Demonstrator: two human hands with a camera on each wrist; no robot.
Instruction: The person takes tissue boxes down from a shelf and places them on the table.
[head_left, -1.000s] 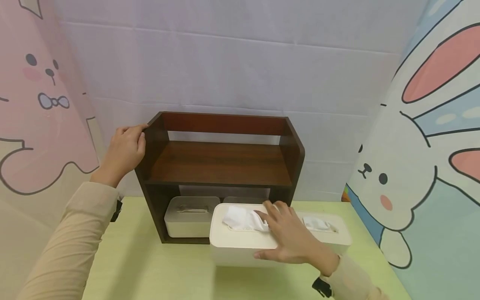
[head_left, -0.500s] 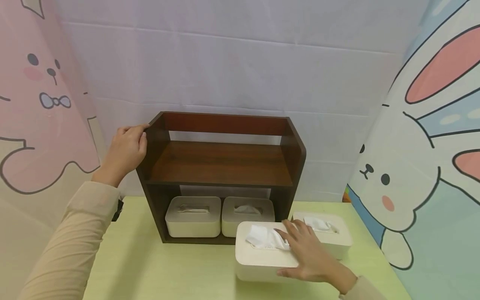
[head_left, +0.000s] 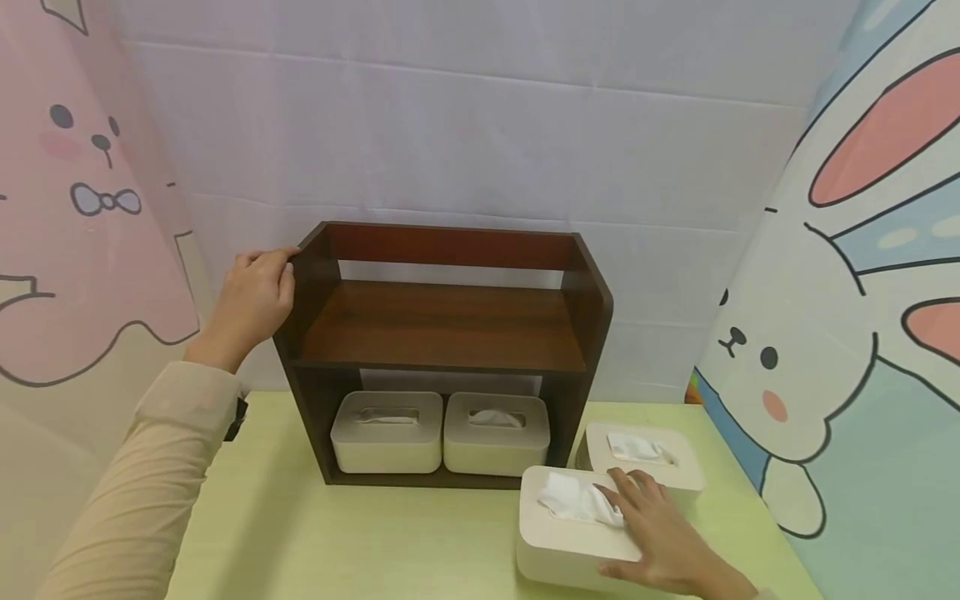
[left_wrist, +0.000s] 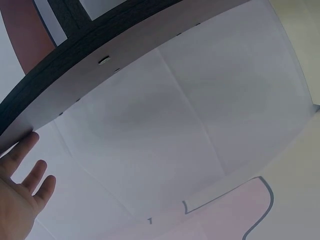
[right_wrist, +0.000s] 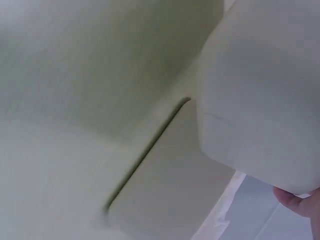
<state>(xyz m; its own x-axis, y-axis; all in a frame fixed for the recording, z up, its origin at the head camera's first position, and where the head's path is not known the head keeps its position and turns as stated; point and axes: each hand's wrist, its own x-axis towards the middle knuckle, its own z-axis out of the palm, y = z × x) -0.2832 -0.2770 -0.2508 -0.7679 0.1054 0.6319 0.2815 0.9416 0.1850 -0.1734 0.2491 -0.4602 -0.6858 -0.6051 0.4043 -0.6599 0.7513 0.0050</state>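
Observation:
In the head view my right hand (head_left: pixel 663 533) grips a white tissue box (head_left: pixel 577 533) from above, thumb on its near side and fingers at the far side. White tissue sticks out of its lid slot. The box is in front of the shelf's right end. At the left, my left hand (head_left: pixel 251 304) holds the upper edge of the dark brown two-tier shelf's side panel (head_left: pixel 311 287). Two tissue boxes with greyish lids, left (head_left: pixel 386 442) and right (head_left: pixel 497 442), sit side by side on the lower tier.
Another white tissue box (head_left: pixel 678 458) stands on the pale green table (head_left: pixel 360 542), right of the shelf and just behind the held one. Behind hangs a white cloth (head_left: pixel 465 125). Cartoon-printed cloths, pink (head_left: pixel 135 267) and rabbit-patterned (head_left: pixel 885 467), flank the table.
My right hand has carried the tissue box rightward and nearer, away from the lower tier's front, uncovering the right-hand box there. My left hand has stayed on the shelf.

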